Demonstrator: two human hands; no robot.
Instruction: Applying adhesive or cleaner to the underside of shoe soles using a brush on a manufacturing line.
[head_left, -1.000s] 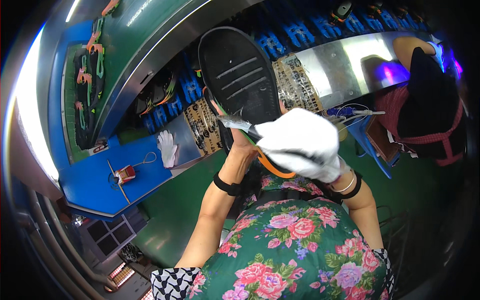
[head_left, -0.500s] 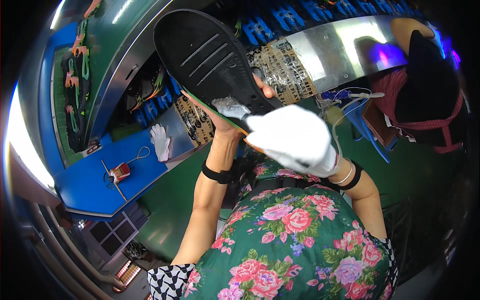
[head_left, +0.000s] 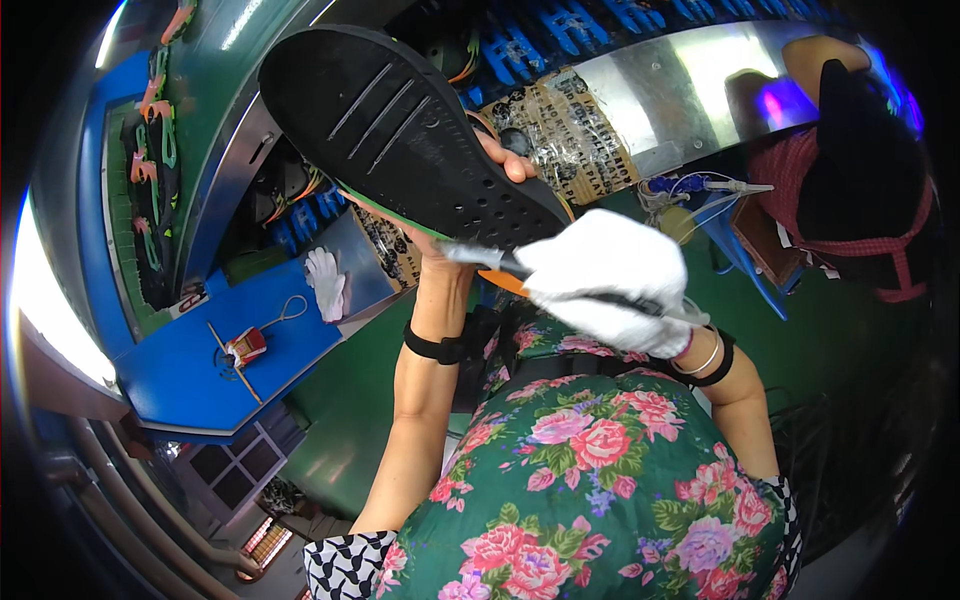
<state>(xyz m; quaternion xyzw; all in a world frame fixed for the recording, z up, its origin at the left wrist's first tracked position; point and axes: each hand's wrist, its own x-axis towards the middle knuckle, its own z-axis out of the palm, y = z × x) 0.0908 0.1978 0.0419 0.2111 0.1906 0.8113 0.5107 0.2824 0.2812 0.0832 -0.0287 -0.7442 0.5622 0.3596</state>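
Note:
A black sandal (head_left: 390, 140) is held up with its underside facing me, three pale grooves across its wide part and small holes near the narrow end. Green and orange show along its edges. My bare left hand (head_left: 507, 160) is closed around it, fingers over the far side and the rest partly hidden behind the sole. My right hand (head_left: 610, 275), in a white glove, grips the dark handle of a small brush (head_left: 470, 252). Its blurred grey head is at the sandal's lower edge, near my left wrist; whether it touches I cannot tell.
At left, a blue table (head_left: 180, 385) bears a red object (head_left: 246, 346) with a stick and a loop. A white glove (head_left: 326, 284) lies by its corner. Beyond the sandal runs a metal-edged line (head_left: 690, 90) with blue racks (head_left: 560, 45). Another person (head_left: 850, 190) is at the right.
The sandal has shifted left and tilted a little. The brush has moved from the sole's face down to its lower edge, and my right hand has moved slightly right and down.

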